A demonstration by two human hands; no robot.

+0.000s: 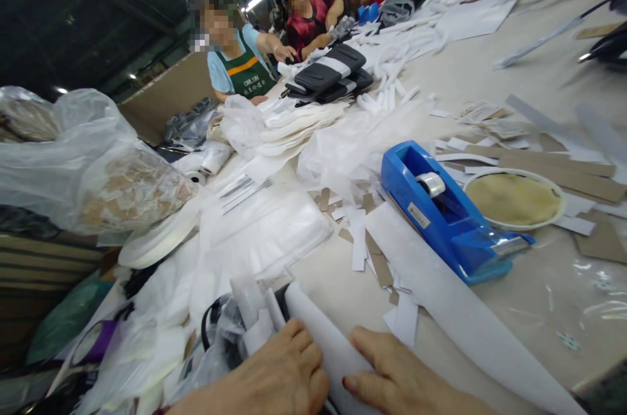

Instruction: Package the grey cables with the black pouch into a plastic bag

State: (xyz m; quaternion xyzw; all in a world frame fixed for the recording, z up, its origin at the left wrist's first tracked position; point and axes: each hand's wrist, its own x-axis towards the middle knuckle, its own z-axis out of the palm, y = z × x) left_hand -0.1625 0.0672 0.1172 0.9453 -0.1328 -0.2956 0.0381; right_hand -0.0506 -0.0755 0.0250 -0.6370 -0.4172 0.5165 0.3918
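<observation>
At the bottom of the view, my left hand (pixel 289 369) has its fingers curled over the near edge of a white padding sheet (pixel 321 330). My right hand (pixel 396 376) grips the right side of that sheet, thumb and forefinger against it. The sheet is folded along a dark item (pixel 283 300), mostly hidden by my left hand and the wrapping. Crumpled clear plastic and a black strap (pixel 206 323) show left of my left hand. A long white strip (pixel 450 297) lies to the right of my right hand.
A blue tape dispenser (pixel 426 206) stands beside a round tub of yellowish paste (pixel 514 198), among card scraps. Clear plastic bags (pixel 274 232) lie stacked ahead. A stuffed plastic bag (pixel 122 186) is at left. Several people work across the table near black bags (pixel 330 68).
</observation>
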